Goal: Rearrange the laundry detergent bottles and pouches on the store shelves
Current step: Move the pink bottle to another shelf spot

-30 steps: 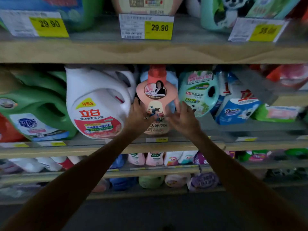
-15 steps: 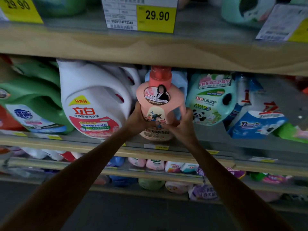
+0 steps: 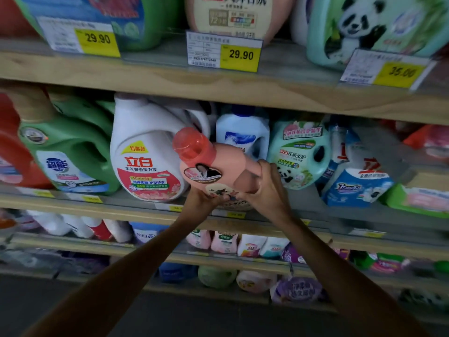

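Shelving of pale wood with grey liners fills the view in a dim store aisle, four tiers visible, the floor below dark. On the top shelf [image 3: 170,79], yellow price tags reading 29.90 [image 3: 224,53] and 35.00 stand at the front edge, before a green jug, a pink bottle and a mint panda jug [image 3: 369,27]. On the middle shelf [image 3: 73,203], from the left end, stand a red jug, a green jug [image 3: 70,152], a white jug [image 3: 148,156] with a red label, a small white bottle with a blue cap [image 3: 243,135] set further back, a mint panda bottle [image 3: 300,154], and blue-and-white pouches [image 3: 352,183] toward the right end. The pink bottle [image 3: 211,164] with a coral cap is tilted, cap leaning left, in front of the gap between the white jug and the panda bottle, its base near the shelf's front edge. The left hand [image 3: 201,200] grips its lower body from the left; the right hand [image 3: 262,190] wraps its right side, fingers [image 3: 255,171] curled around the handle. Lower shelves carry small pouches in pink, white and purple, too blurred to read.
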A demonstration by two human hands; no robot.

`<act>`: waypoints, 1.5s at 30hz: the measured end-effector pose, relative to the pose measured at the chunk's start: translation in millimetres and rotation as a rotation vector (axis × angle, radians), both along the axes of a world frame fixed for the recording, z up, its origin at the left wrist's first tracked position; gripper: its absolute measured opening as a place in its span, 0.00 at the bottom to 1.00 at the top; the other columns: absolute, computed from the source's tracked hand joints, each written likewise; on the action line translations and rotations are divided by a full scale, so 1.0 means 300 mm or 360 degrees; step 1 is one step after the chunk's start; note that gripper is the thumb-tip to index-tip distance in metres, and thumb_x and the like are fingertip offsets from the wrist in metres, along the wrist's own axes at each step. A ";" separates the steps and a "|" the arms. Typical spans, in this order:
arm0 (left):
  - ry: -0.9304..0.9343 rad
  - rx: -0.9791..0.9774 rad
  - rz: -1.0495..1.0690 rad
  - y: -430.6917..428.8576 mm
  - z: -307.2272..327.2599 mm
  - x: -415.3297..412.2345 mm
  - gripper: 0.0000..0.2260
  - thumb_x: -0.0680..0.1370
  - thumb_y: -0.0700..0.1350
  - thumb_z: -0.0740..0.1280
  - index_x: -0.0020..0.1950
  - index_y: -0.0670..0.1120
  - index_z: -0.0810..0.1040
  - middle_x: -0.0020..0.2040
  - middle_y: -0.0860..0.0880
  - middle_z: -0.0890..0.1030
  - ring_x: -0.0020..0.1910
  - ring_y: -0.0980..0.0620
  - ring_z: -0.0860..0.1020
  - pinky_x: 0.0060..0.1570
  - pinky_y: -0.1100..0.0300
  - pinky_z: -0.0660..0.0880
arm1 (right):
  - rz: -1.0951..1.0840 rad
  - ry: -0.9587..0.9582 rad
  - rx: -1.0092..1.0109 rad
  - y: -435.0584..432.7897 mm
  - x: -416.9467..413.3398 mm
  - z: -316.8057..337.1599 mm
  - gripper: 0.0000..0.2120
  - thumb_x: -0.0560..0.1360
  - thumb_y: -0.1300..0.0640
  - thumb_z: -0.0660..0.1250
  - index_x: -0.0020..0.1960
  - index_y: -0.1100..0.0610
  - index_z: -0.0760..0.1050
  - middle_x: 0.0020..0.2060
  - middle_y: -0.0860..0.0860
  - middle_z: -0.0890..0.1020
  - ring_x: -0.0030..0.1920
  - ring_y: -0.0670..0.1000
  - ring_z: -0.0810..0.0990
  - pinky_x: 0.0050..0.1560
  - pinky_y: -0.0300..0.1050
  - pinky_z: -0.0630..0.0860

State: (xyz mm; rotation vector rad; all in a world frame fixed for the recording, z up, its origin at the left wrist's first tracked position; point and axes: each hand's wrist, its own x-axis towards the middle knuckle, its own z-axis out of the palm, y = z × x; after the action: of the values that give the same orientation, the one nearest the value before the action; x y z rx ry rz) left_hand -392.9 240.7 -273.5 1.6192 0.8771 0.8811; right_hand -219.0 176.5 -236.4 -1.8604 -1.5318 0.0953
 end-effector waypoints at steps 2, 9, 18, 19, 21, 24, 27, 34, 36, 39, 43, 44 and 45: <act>-0.0014 0.0046 0.0007 -0.030 0.032 -0.012 0.11 0.72 0.34 0.72 0.53 0.33 0.79 0.48 0.47 0.83 0.44 0.66 0.81 0.44 0.74 0.75 | 0.0000 -0.0070 0.0023 -0.030 -0.014 0.035 0.43 0.59 0.49 0.79 0.68 0.57 0.62 0.60 0.57 0.70 0.57 0.57 0.74 0.45 0.41 0.68; -0.0110 0.0239 0.0107 -0.132 0.186 -0.083 0.11 0.72 0.35 0.73 0.50 0.30 0.79 0.40 0.44 0.84 0.44 0.65 0.82 0.36 0.74 0.74 | -0.0100 -0.0072 0.0054 -0.149 -0.105 0.220 0.43 0.59 0.48 0.79 0.66 0.49 0.59 0.59 0.53 0.69 0.58 0.56 0.73 0.47 0.52 0.75; -0.0292 0.0472 0.0103 -0.277 0.505 -0.212 0.16 0.70 0.42 0.75 0.56 0.40 0.77 0.49 0.48 0.84 0.49 0.53 0.83 0.49 0.59 0.80 | -0.0086 -0.0049 0.0284 -0.336 -0.249 0.539 0.44 0.58 0.44 0.77 0.67 0.49 0.59 0.62 0.51 0.70 0.61 0.55 0.72 0.52 0.55 0.75; -0.0338 0.0490 0.0104 -0.289 0.549 -0.223 0.17 0.70 0.41 0.75 0.57 0.40 0.77 0.49 0.49 0.84 0.49 0.54 0.83 0.48 0.61 0.81 | -0.0075 -0.0027 0.0335 -0.353 -0.262 0.583 0.43 0.58 0.44 0.77 0.67 0.48 0.59 0.62 0.51 0.70 0.61 0.55 0.72 0.53 0.57 0.75; -0.0442 0.0587 0.0126 -0.305 0.642 -0.241 0.23 0.70 0.40 0.76 0.61 0.37 0.73 0.50 0.50 0.83 0.48 0.60 0.82 0.43 0.70 0.78 | -0.0037 0.0032 0.0433 -0.376 -0.284 0.672 0.43 0.59 0.44 0.77 0.67 0.48 0.59 0.62 0.51 0.70 0.62 0.55 0.72 0.54 0.60 0.75; -0.0537 0.0729 0.0158 -0.322 0.803 -0.261 0.30 0.70 0.41 0.76 0.66 0.40 0.65 0.57 0.47 0.80 0.52 0.57 0.80 0.47 0.62 0.80 | 0.0068 0.0180 0.0588 -0.398 -0.308 0.809 0.44 0.58 0.43 0.77 0.68 0.48 0.60 0.64 0.51 0.70 0.64 0.54 0.72 0.57 0.60 0.75; -0.0621 0.0879 0.0156 -0.326 0.962 -0.263 0.29 0.69 0.42 0.76 0.64 0.45 0.65 0.56 0.49 0.81 0.54 0.59 0.80 0.53 0.62 0.78 | 0.0100 0.0226 0.0748 -0.406 -0.322 0.938 0.45 0.54 0.37 0.74 0.67 0.48 0.62 0.63 0.48 0.72 0.62 0.50 0.73 0.58 0.58 0.75; -0.0625 0.1187 0.0143 -0.284 1.237 -0.229 0.26 0.68 0.45 0.75 0.61 0.51 0.67 0.53 0.56 0.81 0.52 0.64 0.80 0.53 0.64 0.77 | 0.0340 0.0435 0.1077 -0.345 -0.291 1.143 0.35 0.61 0.51 0.78 0.60 0.41 0.61 0.58 0.46 0.72 0.59 0.47 0.74 0.59 0.55 0.76; -0.0621 0.1262 0.0133 -0.264 1.296 -0.210 0.27 0.67 0.49 0.75 0.62 0.52 0.67 0.56 0.54 0.80 0.54 0.58 0.80 0.57 0.53 0.78 | 0.0371 0.0466 0.1169 -0.309 -0.262 1.180 0.35 0.61 0.52 0.78 0.61 0.44 0.62 0.56 0.45 0.72 0.59 0.47 0.74 0.59 0.55 0.76; -0.0592 0.1367 0.0131 -0.224 1.354 -0.174 0.28 0.66 0.49 0.75 0.62 0.52 0.67 0.57 0.53 0.80 0.56 0.58 0.80 0.58 0.52 0.77 | 0.0388 0.0513 0.1252 -0.245 -0.214 1.213 0.37 0.58 0.48 0.78 0.62 0.46 0.63 0.55 0.45 0.73 0.59 0.46 0.74 0.59 0.56 0.77; -0.0525 0.1381 0.0128 -0.150 1.376 -0.130 0.29 0.67 0.49 0.76 0.63 0.51 0.67 0.58 0.54 0.80 0.56 0.62 0.79 0.57 0.59 0.77 | 0.0439 0.0597 0.1270 -0.145 -0.158 1.211 0.40 0.57 0.46 0.79 0.64 0.46 0.63 0.59 0.45 0.73 0.63 0.47 0.73 0.60 0.59 0.75; -0.0505 0.1378 0.0126 -0.131 1.372 -0.120 0.28 0.67 0.48 0.77 0.63 0.53 0.67 0.57 0.55 0.80 0.56 0.63 0.79 0.57 0.62 0.77 | 0.0454 0.0613 0.1269 -0.123 -0.146 1.203 0.41 0.58 0.47 0.79 0.65 0.48 0.62 0.61 0.46 0.73 0.64 0.48 0.73 0.61 0.59 0.75; -0.0486 0.1373 0.0127 -0.113 1.364 -0.110 0.28 0.68 0.48 0.77 0.62 0.54 0.66 0.57 0.56 0.80 0.55 0.64 0.78 0.56 0.65 0.76 | 0.0466 0.0619 0.1262 -0.101 -0.133 1.193 0.41 0.58 0.48 0.79 0.66 0.49 0.62 0.61 0.46 0.72 0.64 0.48 0.73 0.62 0.59 0.75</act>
State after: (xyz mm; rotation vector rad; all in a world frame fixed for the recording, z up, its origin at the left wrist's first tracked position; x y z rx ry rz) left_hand -426.0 206.7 135.8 2.0814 0.3421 1.6592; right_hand -259.0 146.1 121.4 -0.9286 -1.2897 -0.0183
